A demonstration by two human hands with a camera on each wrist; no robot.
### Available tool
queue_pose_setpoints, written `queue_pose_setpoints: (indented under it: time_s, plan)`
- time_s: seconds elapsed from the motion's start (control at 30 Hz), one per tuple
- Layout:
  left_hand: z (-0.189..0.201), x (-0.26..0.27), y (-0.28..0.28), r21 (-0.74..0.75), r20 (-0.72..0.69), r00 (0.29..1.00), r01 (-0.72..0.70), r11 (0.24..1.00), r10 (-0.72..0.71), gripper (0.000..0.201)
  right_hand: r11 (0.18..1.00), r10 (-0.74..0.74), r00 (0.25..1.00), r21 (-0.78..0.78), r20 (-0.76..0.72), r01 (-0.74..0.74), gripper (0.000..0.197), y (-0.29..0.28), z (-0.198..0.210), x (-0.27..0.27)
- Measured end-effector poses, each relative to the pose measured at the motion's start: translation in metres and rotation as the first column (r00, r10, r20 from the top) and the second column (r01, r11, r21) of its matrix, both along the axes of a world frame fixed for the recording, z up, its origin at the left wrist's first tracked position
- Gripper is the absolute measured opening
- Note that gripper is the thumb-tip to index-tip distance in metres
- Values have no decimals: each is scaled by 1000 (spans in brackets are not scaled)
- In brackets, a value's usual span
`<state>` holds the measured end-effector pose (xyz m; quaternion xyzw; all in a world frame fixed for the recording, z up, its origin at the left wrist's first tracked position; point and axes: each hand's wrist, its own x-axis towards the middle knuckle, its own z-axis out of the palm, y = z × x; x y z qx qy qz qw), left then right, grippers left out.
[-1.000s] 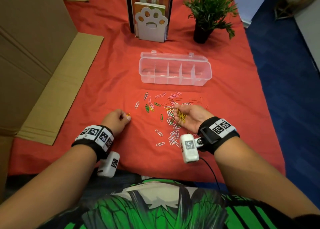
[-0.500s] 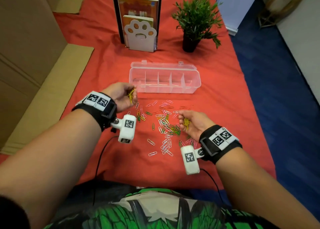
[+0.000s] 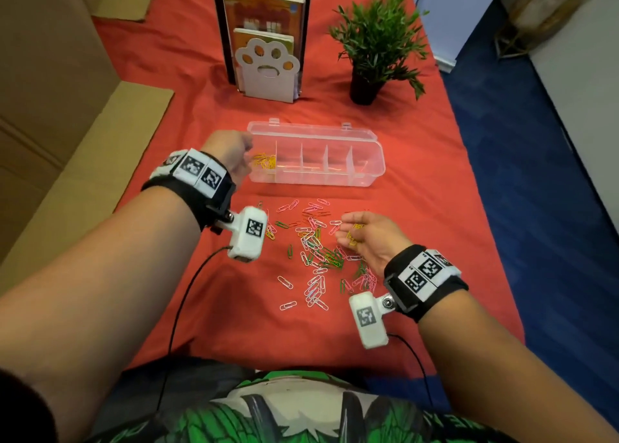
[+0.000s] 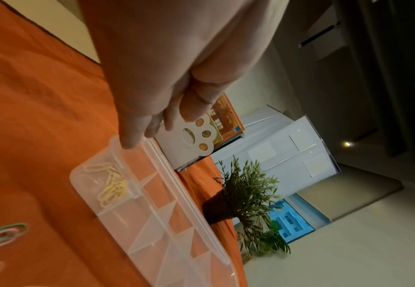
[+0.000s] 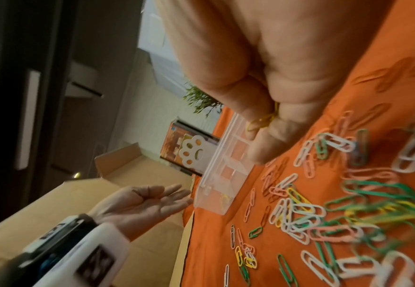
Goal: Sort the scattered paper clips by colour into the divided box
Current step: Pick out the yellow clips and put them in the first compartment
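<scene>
Over the table's middle, one clear plastic box (image 3: 365,168) with five compartments holds yellow clips (image 3: 264,162) in its leftmost one, the left hand (image 3: 227,152) beside it, fingers released. Loose wire clips (image 3: 318,248) lie nearer the front edge; the right hand (image 3: 370,238) cups yellow ones.

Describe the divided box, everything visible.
The divided box is clear plastic, long with rounded corners, lying flat on the red cloth, its hinged lid folded open behind. Thin walls split it into a row of compartments. Only the leftmost holds yellow clips; the rest look empty. The left hand hovers open at that end.
</scene>
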<state>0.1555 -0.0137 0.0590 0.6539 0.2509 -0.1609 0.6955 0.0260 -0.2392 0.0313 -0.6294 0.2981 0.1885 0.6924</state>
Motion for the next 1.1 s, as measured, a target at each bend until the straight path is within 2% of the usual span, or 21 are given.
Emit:
queue_pose_setpoints:
  time_s: [0.1,0.2,0.33,0.47,0.53,0.67,0.73,0.8,0.93,1.0,1.1]
  plan:
    - [-6,-31,9,146,30,995,87,985,-92,38,997,34,997,-69,64,-29,30,20,9,26]
    - [-29,-62,29,386,45,986,133,913,-162,38,986,124,979,-130,162,-103,30,48,21,59]
    - [-55,-97,45,425,-18,986,156,892,-164,29,967,181,945,-227,274,-120,31,94,26,111]
    - [-75,-116,46,462,-40,972,224,858,-233,27,832,399,890,-495,221,-250,51,114,7,142]
    - [-77,-121,42,492,-19,966,233,839,-257,24,810,415,888,-526,200,-260,50,111,12,133]
    - [-82,-118,30,549,4,947,266,793,-321,16,798,407,891,-553,202,-239,30,75,16,99]
    - [-80,-113,19,591,14,942,263,763,-336,14,719,445,887,-639,123,-272,29,50,11,74]
    - [-79,-107,8,647,20,932,264,715,-363,14,608,495,869,-708,-16,-360,27,29,1,48]
    - [-79,-93,-5,762,10,897,279,584,-442,29,376,568,785,-769,-249,-516,25,12,-21,5]
    - [-78,-91,-8,795,-13,880,297,529,-474,32,327,592,769,-801,-240,-502,24,15,-31,-13]
    - [-77,-91,-7,810,-20,870,303,502,-492,25,325,675,713,-793,-187,-515,25,27,-42,-36]
